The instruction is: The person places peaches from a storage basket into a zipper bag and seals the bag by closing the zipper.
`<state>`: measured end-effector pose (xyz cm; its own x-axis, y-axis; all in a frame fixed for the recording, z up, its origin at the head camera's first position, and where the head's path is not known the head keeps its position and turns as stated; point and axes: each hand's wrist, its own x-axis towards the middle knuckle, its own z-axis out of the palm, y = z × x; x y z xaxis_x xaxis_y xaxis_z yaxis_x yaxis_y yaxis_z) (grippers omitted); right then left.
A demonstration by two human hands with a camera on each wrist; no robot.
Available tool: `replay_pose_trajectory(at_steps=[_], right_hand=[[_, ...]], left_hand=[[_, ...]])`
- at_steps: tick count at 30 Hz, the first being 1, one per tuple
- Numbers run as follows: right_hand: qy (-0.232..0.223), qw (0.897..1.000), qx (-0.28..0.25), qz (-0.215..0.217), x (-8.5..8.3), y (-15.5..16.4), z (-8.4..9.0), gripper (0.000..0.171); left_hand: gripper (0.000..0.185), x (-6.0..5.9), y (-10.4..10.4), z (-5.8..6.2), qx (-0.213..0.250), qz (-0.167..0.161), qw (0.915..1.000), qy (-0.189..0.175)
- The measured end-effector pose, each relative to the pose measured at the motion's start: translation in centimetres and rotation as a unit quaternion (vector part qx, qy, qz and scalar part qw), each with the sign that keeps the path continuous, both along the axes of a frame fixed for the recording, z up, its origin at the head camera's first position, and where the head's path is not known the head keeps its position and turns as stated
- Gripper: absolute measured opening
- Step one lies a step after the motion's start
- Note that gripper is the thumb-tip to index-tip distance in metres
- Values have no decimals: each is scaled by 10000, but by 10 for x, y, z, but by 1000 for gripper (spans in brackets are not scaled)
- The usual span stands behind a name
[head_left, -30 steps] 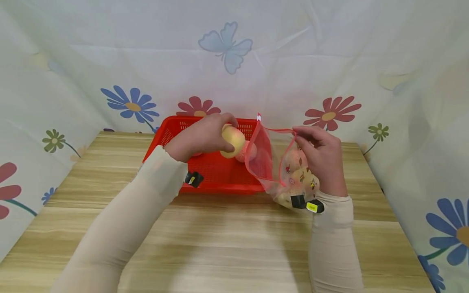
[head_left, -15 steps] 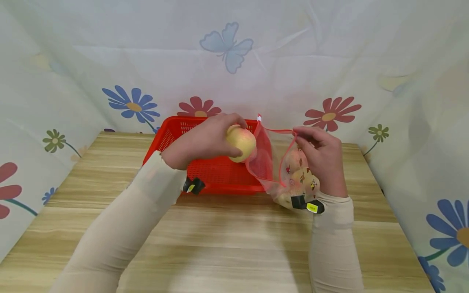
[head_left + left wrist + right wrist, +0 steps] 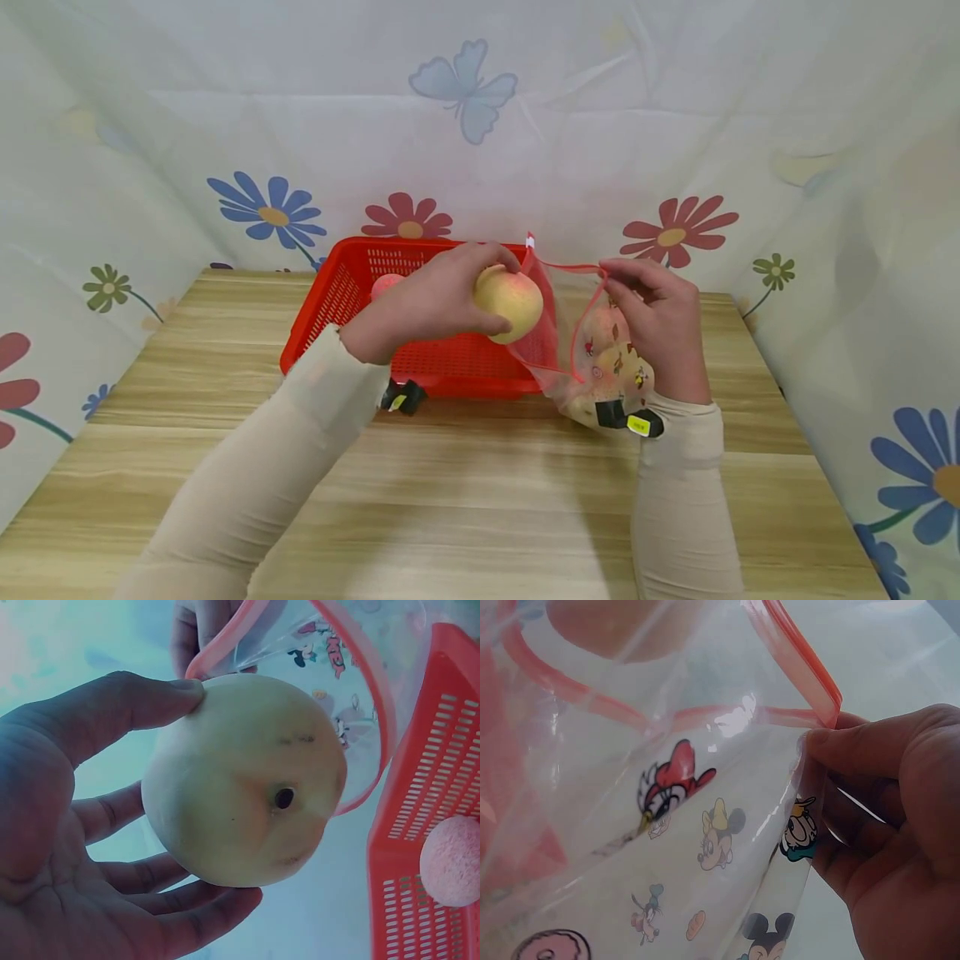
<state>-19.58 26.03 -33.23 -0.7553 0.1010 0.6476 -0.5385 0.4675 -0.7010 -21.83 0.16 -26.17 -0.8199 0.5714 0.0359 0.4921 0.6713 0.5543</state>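
My left hand (image 3: 435, 296) holds a round yellow, pink-blushed peach (image 3: 512, 304) between thumb and fingers, above the red basket's right end. In the left wrist view, a small dark hole shows on the peach (image 3: 244, 780). Right beside it is the mouth of a clear zip bag (image 3: 566, 379) with a pink edge and cartoon prints. My right hand (image 3: 663, 321) pinches the corner of that edge between thumb and forefinger, which keeps the mouth apart. Several round fruits show through the bag's wall. Whether the peach touches the bag cannot be told.
The red slotted basket (image 3: 450, 387) stands at the back of the wooden table (image 3: 465, 500). A pink, rough-skinned ball (image 3: 386, 286) lies in its left part. A flowered cloth (image 3: 300, 125) hangs behind and at both sides.
My left hand has carried the peach to the right, toward the bag's mouth. The pink ball at the basket's left now shows; the one near the bag is hidden. My right hand stays put.
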Motion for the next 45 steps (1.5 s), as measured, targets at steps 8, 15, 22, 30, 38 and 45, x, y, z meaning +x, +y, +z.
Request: replay_pose_trajectory(at_steps=[8, 15, 22, 30, 38, 45], right_hand=[[38, 10000, 42, 2, -1, 1, -2, 19], [10, 9999, 150, -69, -2, 1, -3, 20], [92, 9999, 59, 7, -1, 5, -4, 20], [84, 9999, -69, 125, 0, 9, -4, 20], [51, 9999, -72, 108, -1, 10, -3, 20], [101, 9999, 14, 43, -2, 11, -1, 19]], left_hand=[[57, 2, 4, -8, 137, -55, 9999, 89], [55, 4, 8, -15, 279, -164, 9994, 91], [53, 6, 17, -20, 364, -214, 9990, 113], [53, 8, 29, -25, 299, -342, 9990, 8], [57, 7, 35, -25, 131, -381, 9991, -126], [54, 6, 36, -22, 255, -428, 9987, -88]])
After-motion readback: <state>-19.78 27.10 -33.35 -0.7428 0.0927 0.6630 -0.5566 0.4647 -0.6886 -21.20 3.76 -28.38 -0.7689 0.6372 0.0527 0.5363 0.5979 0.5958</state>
